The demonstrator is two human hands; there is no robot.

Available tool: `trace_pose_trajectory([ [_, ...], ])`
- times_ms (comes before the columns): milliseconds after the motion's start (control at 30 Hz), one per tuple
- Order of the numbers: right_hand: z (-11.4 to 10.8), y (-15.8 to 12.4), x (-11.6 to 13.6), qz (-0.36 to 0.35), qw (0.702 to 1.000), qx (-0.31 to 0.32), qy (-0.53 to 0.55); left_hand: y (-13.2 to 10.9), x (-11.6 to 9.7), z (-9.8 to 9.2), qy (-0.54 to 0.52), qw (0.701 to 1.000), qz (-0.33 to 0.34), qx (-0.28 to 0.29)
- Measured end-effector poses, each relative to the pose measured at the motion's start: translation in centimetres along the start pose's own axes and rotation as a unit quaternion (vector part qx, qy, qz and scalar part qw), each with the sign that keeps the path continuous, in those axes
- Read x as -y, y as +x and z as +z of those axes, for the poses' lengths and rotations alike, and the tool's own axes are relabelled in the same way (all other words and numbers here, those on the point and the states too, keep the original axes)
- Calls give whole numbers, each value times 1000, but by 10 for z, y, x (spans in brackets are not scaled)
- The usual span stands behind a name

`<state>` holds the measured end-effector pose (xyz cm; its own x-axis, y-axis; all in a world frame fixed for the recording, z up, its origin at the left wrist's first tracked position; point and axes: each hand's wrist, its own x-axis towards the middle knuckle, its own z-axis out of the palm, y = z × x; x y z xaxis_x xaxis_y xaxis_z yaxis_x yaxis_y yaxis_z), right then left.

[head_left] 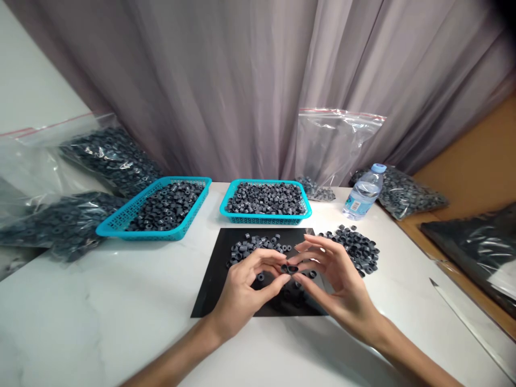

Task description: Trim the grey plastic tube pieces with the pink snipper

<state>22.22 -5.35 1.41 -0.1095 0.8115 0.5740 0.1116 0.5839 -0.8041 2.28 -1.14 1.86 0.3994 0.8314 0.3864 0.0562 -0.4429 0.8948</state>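
Note:
Over a black mat, my left hand and my right hand meet at their fingertips. Between my left thumb and fingers is a small dark grey ring-shaped piece. Pinched in my right fingertips, touching it, is a second open dark ring. Beneath and behind the hands lies a pile of small dark cylindrical pieces with holes through them. To the right of my right hand, a heap of dark hollow rings spreads on the white table.
Two turquoise baskets hold many dark pieces. Filled clear bags lean at the left. A zip bag, a water bottle and another filled bag stand at the back right. A thin pointed strip lies at the right.

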Motion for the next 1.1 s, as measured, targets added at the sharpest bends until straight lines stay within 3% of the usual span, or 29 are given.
trace_pose_trajectory([
  [333,-3,3,-3,22,998,13,-52,4,-1,-4,109,992,46,37],
  [500,-1,3,-11,47,998,24,-36,3,3,-9,164,974,111,111],
  [667,-26,13,-10,82,987,109,-82,13,-10,-21,210,961,36,174],
  [767,-48,19,-13,80,972,112,-188,21,-21,-35,224,938,2,266],
  [833,-56,20,-18,80,959,114,-248,25,-25,-45,239,926,-17,292],
  [933,-60,19,-27,81,941,133,-301,26,-22,-53,261,911,-25,319],
  [1100,-54,15,-33,86,927,147,-333,22,-13,-49,248,907,-18,339],
])
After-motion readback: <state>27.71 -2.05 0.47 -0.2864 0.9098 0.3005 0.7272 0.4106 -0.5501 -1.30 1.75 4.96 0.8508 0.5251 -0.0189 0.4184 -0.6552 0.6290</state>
